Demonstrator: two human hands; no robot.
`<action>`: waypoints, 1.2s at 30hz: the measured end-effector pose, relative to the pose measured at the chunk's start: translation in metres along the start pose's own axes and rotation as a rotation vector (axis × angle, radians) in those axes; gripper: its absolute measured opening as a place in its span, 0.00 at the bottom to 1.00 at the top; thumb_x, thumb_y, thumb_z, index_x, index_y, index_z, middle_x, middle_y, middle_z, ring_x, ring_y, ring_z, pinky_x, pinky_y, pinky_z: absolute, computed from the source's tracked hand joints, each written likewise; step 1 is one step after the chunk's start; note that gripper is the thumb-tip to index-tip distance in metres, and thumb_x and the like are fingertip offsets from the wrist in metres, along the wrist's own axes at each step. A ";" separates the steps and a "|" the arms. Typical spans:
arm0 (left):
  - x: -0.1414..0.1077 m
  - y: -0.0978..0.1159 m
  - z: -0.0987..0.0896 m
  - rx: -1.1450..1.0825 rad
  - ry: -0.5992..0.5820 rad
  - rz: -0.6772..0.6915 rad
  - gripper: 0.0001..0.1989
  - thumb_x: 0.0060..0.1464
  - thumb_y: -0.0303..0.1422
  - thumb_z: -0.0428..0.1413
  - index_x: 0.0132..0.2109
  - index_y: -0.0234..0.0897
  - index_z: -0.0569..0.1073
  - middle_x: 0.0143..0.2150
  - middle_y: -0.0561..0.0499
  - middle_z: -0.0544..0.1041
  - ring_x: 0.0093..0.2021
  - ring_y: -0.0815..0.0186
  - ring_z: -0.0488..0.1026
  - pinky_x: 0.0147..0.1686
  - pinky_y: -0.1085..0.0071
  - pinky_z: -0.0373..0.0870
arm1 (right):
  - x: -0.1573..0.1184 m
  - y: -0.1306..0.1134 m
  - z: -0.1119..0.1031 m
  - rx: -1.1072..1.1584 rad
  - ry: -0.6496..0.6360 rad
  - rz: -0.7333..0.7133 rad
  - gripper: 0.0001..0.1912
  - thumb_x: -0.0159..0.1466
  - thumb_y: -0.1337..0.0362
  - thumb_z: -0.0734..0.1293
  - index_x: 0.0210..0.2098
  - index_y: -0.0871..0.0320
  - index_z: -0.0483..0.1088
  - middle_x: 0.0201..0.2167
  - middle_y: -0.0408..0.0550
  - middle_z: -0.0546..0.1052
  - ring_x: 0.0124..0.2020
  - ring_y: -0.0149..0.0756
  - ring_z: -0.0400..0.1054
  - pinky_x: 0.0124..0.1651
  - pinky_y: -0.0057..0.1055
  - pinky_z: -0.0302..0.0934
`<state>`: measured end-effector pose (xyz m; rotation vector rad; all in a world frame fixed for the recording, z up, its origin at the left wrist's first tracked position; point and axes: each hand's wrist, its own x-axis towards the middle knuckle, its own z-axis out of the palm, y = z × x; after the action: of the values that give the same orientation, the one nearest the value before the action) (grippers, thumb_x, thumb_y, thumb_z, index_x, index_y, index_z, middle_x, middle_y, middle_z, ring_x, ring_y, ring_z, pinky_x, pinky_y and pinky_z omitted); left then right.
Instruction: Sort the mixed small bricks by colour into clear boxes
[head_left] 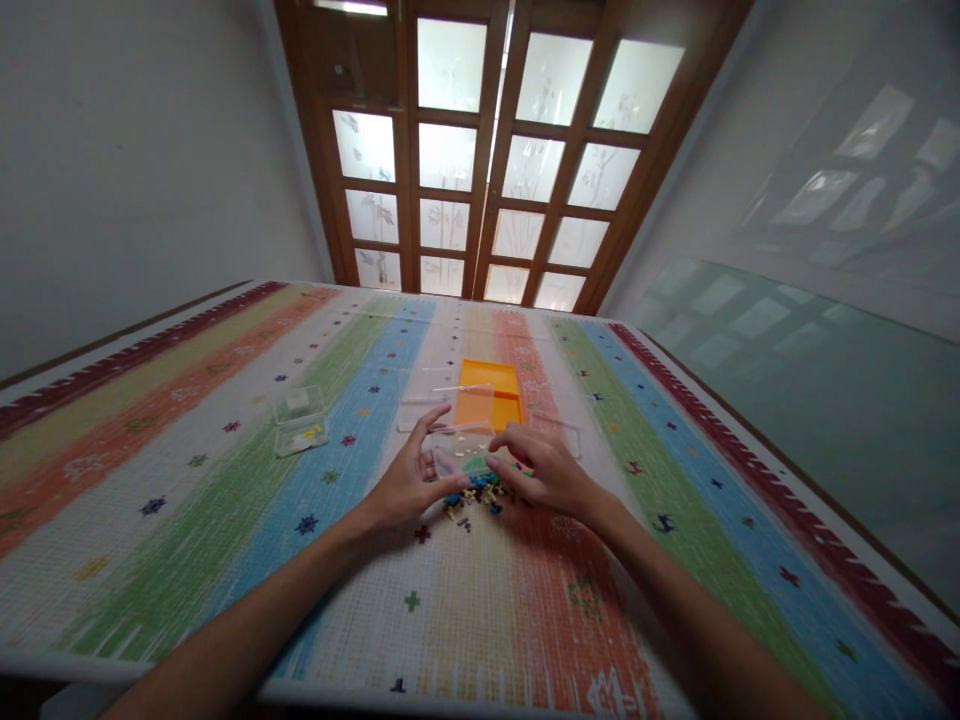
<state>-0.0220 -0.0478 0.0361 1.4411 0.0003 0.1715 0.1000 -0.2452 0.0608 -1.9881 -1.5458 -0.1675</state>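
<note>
My left hand (409,477) grips a clear plastic box (465,437) by its left end, thumb on the near side and fingers behind. At the box's right end is my right hand (551,474), thumb and fingers closed together on its edge; whether a small piece is also pinched there I cannot tell. A few pale bits and something green show in or through the clear plastic. Just below and behind both hands lies a loose pile of tiny building bricks (487,493), in blue, green, cream and dark colours, partly covered by the right fingers.
Beyond the hands sits an orange divided tray (490,374), with clear plastic lids or boxes (417,385) around it. To the left stands an open small clear case (301,437) holding yellow and white pieces. A striped cloth (300,600) covers the table.
</note>
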 end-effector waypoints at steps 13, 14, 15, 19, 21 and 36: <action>0.001 0.006 0.002 -0.035 0.062 -0.018 0.47 0.46 0.27 0.68 0.69 0.45 0.56 0.59 0.40 0.73 0.37 0.67 0.79 0.45 0.65 0.77 | -0.025 0.012 0.005 -0.013 -0.288 0.080 0.07 0.64 0.65 0.64 0.34 0.58 0.75 0.29 0.47 0.77 0.29 0.33 0.66 0.33 0.28 0.53; 0.001 0.006 0.001 -0.027 0.067 -0.016 0.46 0.46 0.27 0.68 0.69 0.45 0.57 0.61 0.39 0.72 0.40 0.65 0.80 0.46 0.65 0.76 | -0.025 0.013 0.007 -0.037 -0.300 0.087 0.07 0.64 0.65 0.65 0.35 0.58 0.75 0.30 0.47 0.78 0.30 0.33 0.67 0.34 0.28 0.53; 0.001 0.005 0.001 -0.021 0.072 -0.014 0.46 0.46 0.27 0.68 0.69 0.45 0.57 0.63 0.39 0.70 0.42 0.63 0.80 0.47 0.65 0.76 | -0.025 0.014 0.008 -0.055 -0.307 0.090 0.07 0.64 0.65 0.65 0.35 0.58 0.75 0.31 0.48 0.78 0.30 0.34 0.67 0.34 0.28 0.53; 0.002 0.005 0.002 -0.001 0.086 -0.022 0.44 0.47 0.27 0.67 0.68 0.45 0.58 0.66 0.38 0.67 0.43 0.64 0.79 0.47 0.65 0.76 | -0.028 0.016 0.012 -0.087 -0.309 0.093 0.07 0.65 0.64 0.65 0.36 0.58 0.75 0.33 0.48 0.79 0.31 0.34 0.68 0.33 0.28 0.52; 0.001 0.007 0.003 0.007 0.095 -0.021 0.44 0.47 0.27 0.67 0.68 0.45 0.58 0.65 0.38 0.68 0.40 0.66 0.79 0.45 0.65 0.76 | -0.029 0.015 0.013 -0.095 -0.302 0.096 0.07 0.65 0.64 0.65 0.36 0.58 0.75 0.32 0.48 0.78 0.30 0.34 0.67 0.33 0.28 0.52; 0.003 0.004 0.001 0.054 0.092 -0.030 0.45 0.47 0.32 0.67 0.69 0.43 0.56 0.52 0.42 0.76 0.35 0.66 0.78 0.39 0.66 0.75 | -0.027 0.016 0.016 -0.076 -0.313 0.076 0.07 0.65 0.68 0.64 0.35 0.58 0.74 0.31 0.47 0.78 0.28 0.32 0.66 0.31 0.27 0.50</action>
<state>-0.0196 -0.0476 0.0400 1.4856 0.1024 0.2146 0.1018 -0.2615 0.0297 -2.2111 -1.6700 0.1239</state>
